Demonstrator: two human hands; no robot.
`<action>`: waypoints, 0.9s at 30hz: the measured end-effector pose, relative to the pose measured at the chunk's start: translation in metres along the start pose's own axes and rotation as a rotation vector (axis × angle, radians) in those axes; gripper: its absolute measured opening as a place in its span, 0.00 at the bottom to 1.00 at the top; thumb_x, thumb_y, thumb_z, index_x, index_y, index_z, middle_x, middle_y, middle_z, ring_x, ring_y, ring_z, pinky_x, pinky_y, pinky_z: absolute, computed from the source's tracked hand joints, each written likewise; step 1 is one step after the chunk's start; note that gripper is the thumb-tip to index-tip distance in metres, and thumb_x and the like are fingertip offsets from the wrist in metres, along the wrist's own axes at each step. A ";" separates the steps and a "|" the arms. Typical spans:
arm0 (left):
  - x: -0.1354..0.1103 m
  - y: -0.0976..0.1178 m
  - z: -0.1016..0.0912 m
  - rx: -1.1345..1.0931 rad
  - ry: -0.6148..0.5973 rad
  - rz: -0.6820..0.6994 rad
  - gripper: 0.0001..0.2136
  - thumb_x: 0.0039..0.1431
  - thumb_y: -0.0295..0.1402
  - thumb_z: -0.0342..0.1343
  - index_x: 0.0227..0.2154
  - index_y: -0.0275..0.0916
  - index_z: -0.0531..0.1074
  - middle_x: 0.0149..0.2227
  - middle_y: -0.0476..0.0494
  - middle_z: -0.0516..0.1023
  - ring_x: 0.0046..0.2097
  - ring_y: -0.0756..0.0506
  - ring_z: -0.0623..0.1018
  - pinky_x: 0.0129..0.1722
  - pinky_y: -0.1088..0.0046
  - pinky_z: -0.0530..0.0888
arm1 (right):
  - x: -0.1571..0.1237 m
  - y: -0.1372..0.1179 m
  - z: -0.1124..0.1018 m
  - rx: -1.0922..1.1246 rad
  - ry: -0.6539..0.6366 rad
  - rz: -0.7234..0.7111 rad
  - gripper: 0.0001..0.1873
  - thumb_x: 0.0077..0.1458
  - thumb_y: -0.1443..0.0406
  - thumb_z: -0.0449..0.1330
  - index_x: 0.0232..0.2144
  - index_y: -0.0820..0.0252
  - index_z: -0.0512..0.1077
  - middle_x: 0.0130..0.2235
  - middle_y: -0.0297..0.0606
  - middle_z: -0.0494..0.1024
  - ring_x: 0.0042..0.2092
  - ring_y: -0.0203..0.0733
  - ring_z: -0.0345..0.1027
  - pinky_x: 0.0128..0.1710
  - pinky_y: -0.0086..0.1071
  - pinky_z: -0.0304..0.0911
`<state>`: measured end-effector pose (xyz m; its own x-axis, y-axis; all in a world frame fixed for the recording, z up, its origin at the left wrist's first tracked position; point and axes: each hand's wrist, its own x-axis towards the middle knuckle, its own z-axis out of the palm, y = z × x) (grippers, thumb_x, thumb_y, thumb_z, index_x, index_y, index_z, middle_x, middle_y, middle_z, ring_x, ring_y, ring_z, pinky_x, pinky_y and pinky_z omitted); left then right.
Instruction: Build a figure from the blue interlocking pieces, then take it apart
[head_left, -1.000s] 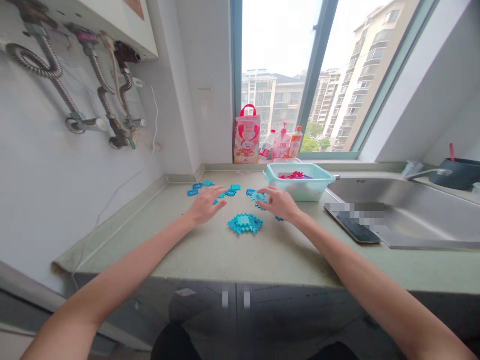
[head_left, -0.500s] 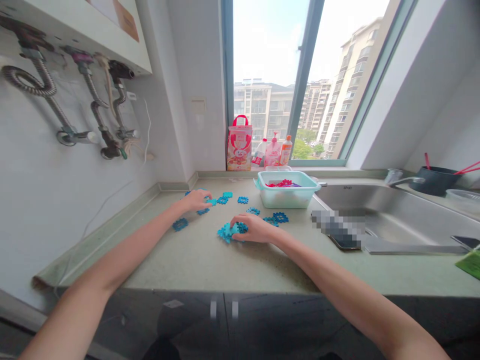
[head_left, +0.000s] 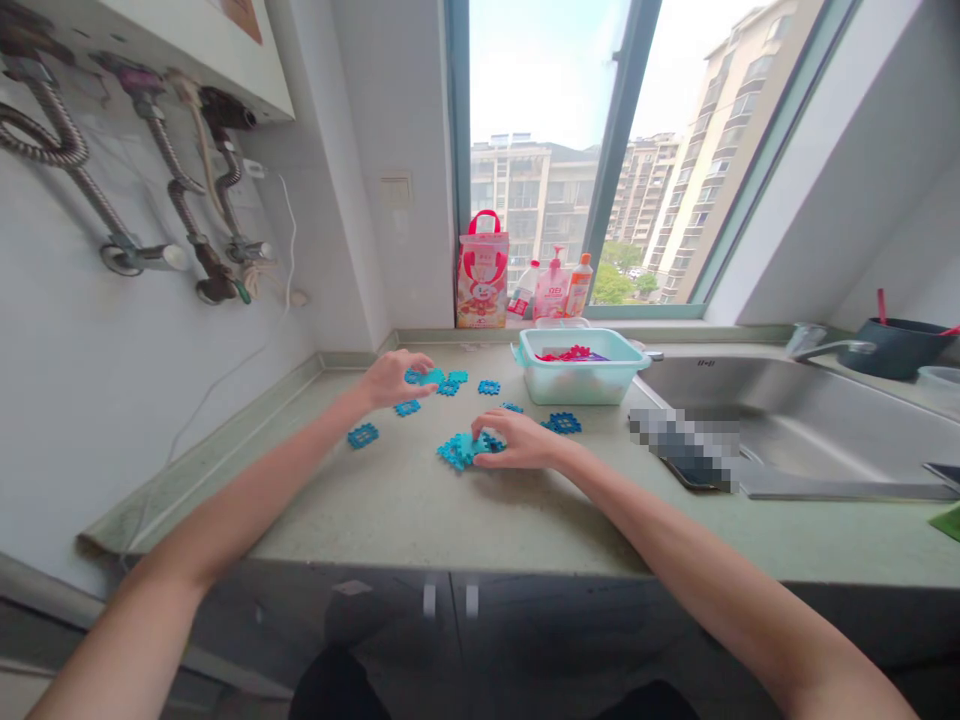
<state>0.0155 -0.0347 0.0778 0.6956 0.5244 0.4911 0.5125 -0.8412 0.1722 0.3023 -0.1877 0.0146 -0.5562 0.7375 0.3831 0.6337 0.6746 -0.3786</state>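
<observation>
My left hand [head_left: 396, 380] reaches to the far left of the counter. Its thumb and fingers close around a light turquoise toothed plastic piece [head_left: 433, 377]. Several flat blue building pieces with notched edges [head_left: 364, 435] lie scattered about it, one blue piece [head_left: 448, 389] just to its right. Nearer the middle, my right hand [head_left: 514, 440] curls its thumb and fingers over the right side of a small pile of blue and turquoise pieces [head_left: 456, 452]. Part of that pile is hidden under the fingers. Behind my right wrist sits a darker blue piece [head_left: 565, 423].
A mint plastic tub [head_left: 583, 385] holding red and purple pieces stands at the back. On its right are a steel sink [head_left: 780, 430] and a partly blurred phone [head_left: 694, 468]. A pink package [head_left: 483, 285] and several bottles [head_left: 552, 290] line the window.
My left hand has shifted slightly away and to the right, the light turquoise piece moving with it. My right hand stays at the pile. The view has tilted a little.
</observation>
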 end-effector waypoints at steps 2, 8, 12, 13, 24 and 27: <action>-0.010 0.027 -0.004 -0.075 0.095 0.114 0.19 0.61 0.48 0.66 0.50 0.43 0.81 0.45 0.42 0.86 0.48 0.39 0.83 0.55 0.59 0.76 | 0.001 0.005 -0.006 0.058 0.099 0.005 0.11 0.65 0.55 0.65 0.43 0.54 0.80 0.52 0.42 0.83 0.56 0.50 0.76 0.59 0.41 0.66; -0.038 0.085 0.027 -0.200 0.173 0.309 0.15 0.67 0.45 0.65 0.52 0.47 0.83 0.49 0.42 0.86 0.50 0.41 0.82 0.58 0.58 0.75 | 0.000 0.018 -0.020 0.033 0.453 0.166 0.14 0.71 0.57 0.56 0.41 0.55 0.80 0.45 0.42 0.85 0.49 0.48 0.78 0.53 0.40 0.68; -0.045 0.086 0.059 -0.262 -0.103 0.293 0.11 0.69 0.42 0.61 0.46 0.47 0.86 0.47 0.42 0.86 0.48 0.41 0.84 0.54 0.60 0.78 | -0.002 0.018 -0.019 -0.031 0.438 0.211 0.13 0.70 0.58 0.57 0.40 0.55 0.80 0.44 0.42 0.85 0.48 0.48 0.78 0.50 0.38 0.70; -0.045 0.084 0.063 -0.270 -0.114 0.276 0.11 0.69 0.42 0.61 0.45 0.47 0.86 0.46 0.42 0.86 0.47 0.41 0.84 0.53 0.60 0.78 | -0.001 0.018 -0.018 -0.040 0.432 0.210 0.13 0.70 0.58 0.57 0.40 0.54 0.80 0.44 0.42 0.85 0.48 0.48 0.78 0.50 0.38 0.70; -0.034 0.050 0.049 -0.146 0.030 0.186 0.14 0.69 0.48 0.61 0.47 0.48 0.85 0.52 0.43 0.85 0.56 0.39 0.80 0.64 0.55 0.72 | -0.002 0.019 -0.022 -0.113 0.417 0.224 0.13 0.70 0.58 0.57 0.41 0.54 0.80 0.45 0.42 0.85 0.50 0.49 0.78 0.54 0.40 0.69; -0.005 -0.001 0.041 0.009 0.003 -0.021 0.18 0.73 0.42 0.50 0.55 0.46 0.81 0.58 0.43 0.82 0.61 0.40 0.77 0.66 0.58 0.71 | -0.002 0.025 -0.022 -0.156 0.400 0.182 0.12 0.70 0.59 0.57 0.41 0.54 0.81 0.45 0.42 0.85 0.50 0.49 0.77 0.56 0.42 0.68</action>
<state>0.0321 -0.0316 0.0403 0.6834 0.5415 0.4896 0.5317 -0.8288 0.1744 0.3312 -0.1734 0.0227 -0.1968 0.7525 0.6285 0.7922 0.4997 -0.3502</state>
